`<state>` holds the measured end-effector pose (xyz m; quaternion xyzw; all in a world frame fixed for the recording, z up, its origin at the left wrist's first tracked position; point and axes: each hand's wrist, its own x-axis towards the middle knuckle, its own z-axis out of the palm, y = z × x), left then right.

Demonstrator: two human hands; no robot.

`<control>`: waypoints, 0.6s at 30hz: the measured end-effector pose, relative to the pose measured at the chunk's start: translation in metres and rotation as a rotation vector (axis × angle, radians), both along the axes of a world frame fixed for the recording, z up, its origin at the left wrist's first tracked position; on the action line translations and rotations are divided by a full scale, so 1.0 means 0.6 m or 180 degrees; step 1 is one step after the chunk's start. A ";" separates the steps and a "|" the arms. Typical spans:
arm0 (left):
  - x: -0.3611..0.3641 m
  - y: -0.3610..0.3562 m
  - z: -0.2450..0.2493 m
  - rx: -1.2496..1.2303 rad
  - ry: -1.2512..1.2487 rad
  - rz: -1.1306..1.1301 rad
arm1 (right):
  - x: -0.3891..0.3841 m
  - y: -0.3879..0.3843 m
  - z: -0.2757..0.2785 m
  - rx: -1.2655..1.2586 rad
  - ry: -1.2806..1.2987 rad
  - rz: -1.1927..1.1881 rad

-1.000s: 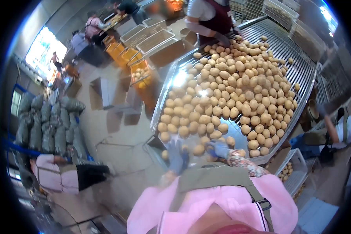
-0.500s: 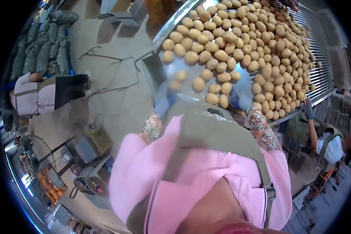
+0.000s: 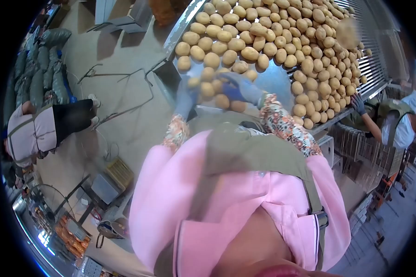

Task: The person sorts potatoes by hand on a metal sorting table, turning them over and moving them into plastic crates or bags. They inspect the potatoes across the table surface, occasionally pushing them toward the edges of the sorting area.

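Note:
Many yellow-brown potatoes (image 3: pixel 250 53) lie on a metal sorting table (image 3: pixel 275 82). My left hand (image 3: pixel 186 95), in a grey-blue glove, is at the table's near left end, beside a small cluster of potatoes (image 3: pixel 208 88). Motion smears its fingers, and one potato overlaps them. From the right, my right hand (image 3: pixel 246 87) reaches in, gloved with a dark blue palm. Its fingers stretch leftward over the same cluster, apart from the thumb side. Whether it touches each potato is hard to see.
A metal rod frame (image 3: pixel 125 74) stands on the floor at left. Full green sacks (image 3: pixel 40 76) are piled beyond it, near a bending person (image 3: pixel 41 127). At the right edge of the table is another person's gloved hand (image 3: pixel 358 104). Plastic crates (image 3: pixel 365 152) stand below.
My right hand has moved left across the table, toward my left hand, and potatoes near it have shifted left. Bare metal now shows where they lay. The view has turned slightly.

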<state>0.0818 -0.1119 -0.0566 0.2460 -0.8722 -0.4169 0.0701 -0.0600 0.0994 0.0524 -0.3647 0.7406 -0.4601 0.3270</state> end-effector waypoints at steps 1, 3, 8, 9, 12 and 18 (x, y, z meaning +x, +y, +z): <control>0.009 0.005 0.006 0.0017 0.0004 -0.0052 | -0.012 0.033 0.000 0.0249 0.0458 -0.0217; 0.023 0.016 0.020 0.1388 0.0311 0.0545 | -0.035 0.123 -0.028 0.0609 0.0734 -0.0824; 0.052 0.013 0.013 -0.0263 0.0233 0.0369 | 0.005 0.287 -0.058 0.2186 0.0507 -0.1523; 0.043 0.013 0.032 -0.0241 0.0266 0.0291 | 0.022 0.310 -0.064 0.2564 0.0386 -0.1086; -0.020 0.036 0.049 -0.1307 0.0020 -0.0226 | 0.074 0.208 -0.043 0.2445 0.0524 -0.0926; -0.156 0.108 0.079 -0.1488 -0.0456 -0.1138 | 0.042 0.075 -0.050 0.1847 0.0231 -0.0305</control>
